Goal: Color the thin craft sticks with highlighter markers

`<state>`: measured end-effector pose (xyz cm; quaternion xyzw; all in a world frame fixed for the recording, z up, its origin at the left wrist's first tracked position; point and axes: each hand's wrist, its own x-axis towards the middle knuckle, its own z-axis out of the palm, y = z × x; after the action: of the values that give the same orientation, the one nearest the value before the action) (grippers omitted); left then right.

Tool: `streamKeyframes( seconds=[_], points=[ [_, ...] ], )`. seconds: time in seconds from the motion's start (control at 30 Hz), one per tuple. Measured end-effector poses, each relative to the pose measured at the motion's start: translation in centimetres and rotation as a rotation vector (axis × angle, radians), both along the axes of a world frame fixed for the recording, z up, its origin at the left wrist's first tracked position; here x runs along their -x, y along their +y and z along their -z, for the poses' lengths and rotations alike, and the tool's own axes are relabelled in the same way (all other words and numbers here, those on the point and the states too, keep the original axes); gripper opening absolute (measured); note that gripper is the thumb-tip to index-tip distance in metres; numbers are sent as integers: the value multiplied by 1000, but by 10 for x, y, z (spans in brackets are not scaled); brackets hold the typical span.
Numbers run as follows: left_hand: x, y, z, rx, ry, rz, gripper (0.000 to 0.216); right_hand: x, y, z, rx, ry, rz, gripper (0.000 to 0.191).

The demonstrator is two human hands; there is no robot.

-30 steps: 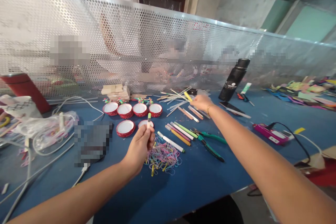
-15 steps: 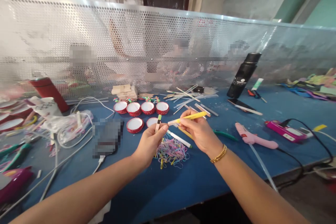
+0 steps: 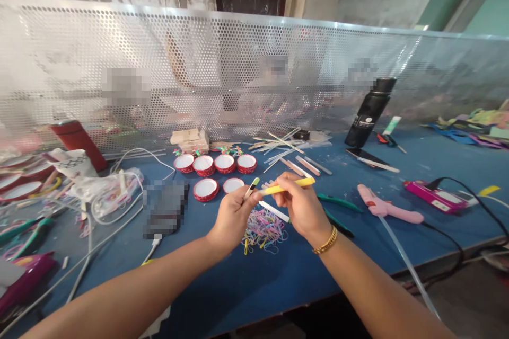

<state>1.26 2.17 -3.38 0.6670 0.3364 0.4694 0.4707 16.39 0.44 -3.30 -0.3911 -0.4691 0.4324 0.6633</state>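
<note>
My left hand (image 3: 230,218) is closed, pinching a small flat stick (image 3: 252,188) with a light green tip and a dark band below it. In my right hand (image 3: 304,206), gripped between thumb and fingers, is a yellow felt-tip pen (image 3: 296,184). Its writing end points left and comes close to my left thumb and the stick; whether it touches I cannot tell. Below both hands lies a tangle of pastel elastic loops (image 3: 264,230) with a white pen (image 3: 274,211) beside it. Several round red-rimmed white tins (image 3: 205,189) stand just beyond.
A phone (image 3: 166,209) on a cable lies left. Green-handled pliers (image 3: 340,202), a pink glue gun (image 3: 389,205) and a magenta device (image 3: 435,197) are right. Glue sticks (image 3: 308,164) lie behind. A black bottle (image 3: 368,114) stands before the perforated metal screen (image 3: 238,53).
The stick in my left hand has tilted to the right and shifted slightly right. My right hand has moved a little left, bringing the yellow pen closer to it.
</note>
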Motion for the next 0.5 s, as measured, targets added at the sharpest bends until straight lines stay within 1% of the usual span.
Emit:
streamKeyframes(
  seconds=[0.1, 0.13, 0.2, 0.23, 0.27, 0.3, 0.33, 0.4, 0.43, 0.47, 0.5],
  points=[
    [2, 2, -3, -23, -22, -22, 36, -20, 4, -7, -41, 4, 64, 29],
    [5, 4, -5, -34, -57, -55, 35, -32, 6, -12, -76, 48, 136, 31],
    [10, 9, -7, -25, -100, -159, 32, -59, 8, -24, -156, 168, 328, 32],
    [12, 11, -8, -15, -103, -182, 32, -69, 7, -30, -218, 183, 408, 32],
    [12, 12, -8, -10, -118, -170, 34, -76, 4, -35, -267, 146, 453, 28],
    [11, 13, -8, 11, -128, -121, 33, -77, 0, -38, -284, 72, 445, 21],
    [9, 12, -7, 31, -140, -61, 35, -73, -5, -40, -268, -16, 386, 17],
    [5, 9, -5, 77, -148, 55, 41, -55, -17, -37, -198, -253, 220, 26],
    [3, 7, -3, 115, -149, 94, 43, -43, -23, -33, -188, -345, 164, 26],
    [2, 5, -2, 151, -141, 130, 44, -32, -27, -28, -206, -401, 139, 26],
    [2, 3, -1, 178, -125, 163, 45, -23, -30, -24, -217, -441, 110, 30]
  ],
)
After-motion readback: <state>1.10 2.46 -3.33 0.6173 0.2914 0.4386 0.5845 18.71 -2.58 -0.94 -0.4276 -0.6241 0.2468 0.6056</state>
